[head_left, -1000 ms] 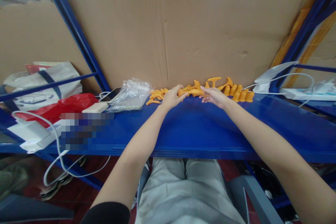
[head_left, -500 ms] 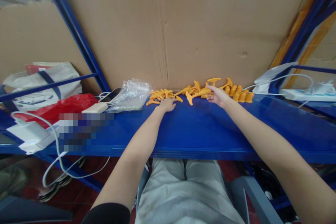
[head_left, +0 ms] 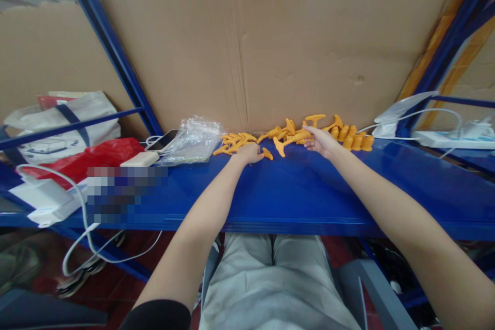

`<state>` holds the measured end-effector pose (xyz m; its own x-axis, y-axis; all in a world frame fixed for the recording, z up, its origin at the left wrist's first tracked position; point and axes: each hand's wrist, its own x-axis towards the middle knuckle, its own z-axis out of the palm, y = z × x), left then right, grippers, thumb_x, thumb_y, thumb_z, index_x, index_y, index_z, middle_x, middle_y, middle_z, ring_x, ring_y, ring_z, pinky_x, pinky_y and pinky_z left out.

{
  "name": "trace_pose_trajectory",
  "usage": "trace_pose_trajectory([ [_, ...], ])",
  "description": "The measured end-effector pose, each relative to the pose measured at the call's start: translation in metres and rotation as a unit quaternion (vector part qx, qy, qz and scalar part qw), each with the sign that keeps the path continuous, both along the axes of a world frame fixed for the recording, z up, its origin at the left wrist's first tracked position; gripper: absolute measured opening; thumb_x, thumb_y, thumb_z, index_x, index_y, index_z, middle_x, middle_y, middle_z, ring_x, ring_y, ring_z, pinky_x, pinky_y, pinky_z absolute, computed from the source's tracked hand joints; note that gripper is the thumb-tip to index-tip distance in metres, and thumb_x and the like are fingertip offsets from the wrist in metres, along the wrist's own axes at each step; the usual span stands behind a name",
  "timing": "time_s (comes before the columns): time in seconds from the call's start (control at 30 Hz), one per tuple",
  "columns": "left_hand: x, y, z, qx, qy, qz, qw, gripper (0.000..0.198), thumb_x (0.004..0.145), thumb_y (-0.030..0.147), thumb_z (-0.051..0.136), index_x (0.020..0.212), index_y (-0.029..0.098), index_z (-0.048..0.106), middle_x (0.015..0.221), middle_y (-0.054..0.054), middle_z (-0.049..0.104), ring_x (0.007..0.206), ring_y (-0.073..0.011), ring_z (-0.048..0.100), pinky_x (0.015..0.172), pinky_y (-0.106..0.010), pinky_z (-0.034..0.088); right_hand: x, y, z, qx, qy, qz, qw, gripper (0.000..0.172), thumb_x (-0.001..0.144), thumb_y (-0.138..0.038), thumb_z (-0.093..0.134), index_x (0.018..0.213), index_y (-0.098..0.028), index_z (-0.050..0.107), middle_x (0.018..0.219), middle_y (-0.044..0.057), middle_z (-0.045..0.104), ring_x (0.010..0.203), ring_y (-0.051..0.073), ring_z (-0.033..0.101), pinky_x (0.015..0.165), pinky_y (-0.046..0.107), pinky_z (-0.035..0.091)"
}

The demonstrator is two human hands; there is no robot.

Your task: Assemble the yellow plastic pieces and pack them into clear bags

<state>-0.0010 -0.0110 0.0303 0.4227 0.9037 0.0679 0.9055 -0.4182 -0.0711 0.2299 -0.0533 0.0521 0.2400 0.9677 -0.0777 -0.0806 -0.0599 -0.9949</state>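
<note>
My left hand (head_left: 249,153) is closed round a yellow T-handled piece (head_left: 267,154), whose curved end sticks out to the right of my fingers. Beside it on the left lies a pile of yellow hooked handles (head_left: 229,148). My right hand (head_left: 323,142) pinches the shaft end of another yellow T-handled piece (head_left: 279,147), with its crossbar pointing left; the fingertips are partly hidden. Behind that hand are more yellow T-shaped pieces (head_left: 315,118). To its right, yellow cup-like caps (head_left: 356,141) stand grouped in rows.
Cardboard (head_left: 309,51) walls the back of the blue shelf (head_left: 286,196). Clear plastic bags (head_left: 193,142), a red bag (head_left: 96,160) and a white charger with cable (head_left: 46,193) lie at the left. A white power strip (head_left: 452,139) is at the far right.
My left hand has curled and drawn a yellow piece slightly right and towards me, away from the pile. My right hand has barely moved.
</note>
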Motion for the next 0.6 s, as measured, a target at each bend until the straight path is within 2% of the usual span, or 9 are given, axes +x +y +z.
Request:
trace_pose_trajectory([
  [0.13,0.004,0.001,-0.003,0.008,-0.005,-0.022,1.0,0.034,0.091,0.037,0.05,0.099,0.017,0.076,0.101,-0.008,0.076,0.092,-0.0225,0.07,0.077,-0.027,0.05,-0.001,-0.002,0.001,0.005,0.003,-0.003,1.0,0.023,0.097,-0.032,0.057,0.08,-0.019,0.051,0.053,-0.006,0.052,0.04,0.007,0.049,0.045,0.019,0.038],
  [0.33,0.004,-0.001,-0.001,0.007,-0.006,-0.017,1.0,0.032,0.091,0.035,0.05,0.101,0.018,0.075,0.1,-0.008,0.076,0.087,-0.0221,0.07,0.074,-0.027,0.049,-0.002,0.002,0.002,0.006,0.023,-0.008,1.0,0.021,0.097,-0.033,0.056,0.082,-0.019,0.052,0.055,-0.004,0.054,0.041,0.007,0.05,0.044,0.018,0.038],
  [0.47,0.005,-0.003,0.0,-0.006,-0.001,-0.007,1.0,0.034,0.092,0.035,0.049,0.103,0.017,0.075,0.104,-0.009,0.075,0.092,-0.0243,0.07,0.074,-0.028,0.049,-0.008,0.014,0.008,-0.004,0.031,-0.02,0.999,0.018,0.097,-0.032,0.054,0.085,-0.018,0.054,0.056,-0.003,0.057,0.043,0.008,0.051,0.043,0.018,0.038],
  [0.6,0.005,-0.004,0.0,-0.006,-0.014,-0.001,1.0,0.032,0.091,0.035,0.05,0.104,0.018,0.074,0.105,-0.008,0.075,0.095,-0.023,0.07,0.076,-0.026,0.05,-0.022,0.032,0.016,-0.014,0.031,-0.011,0.999,0.016,0.097,-0.032,0.055,0.09,-0.018,0.056,0.057,-0.003,0.059,0.043,0.008,0.05,0.042,0.017,0.037],
])
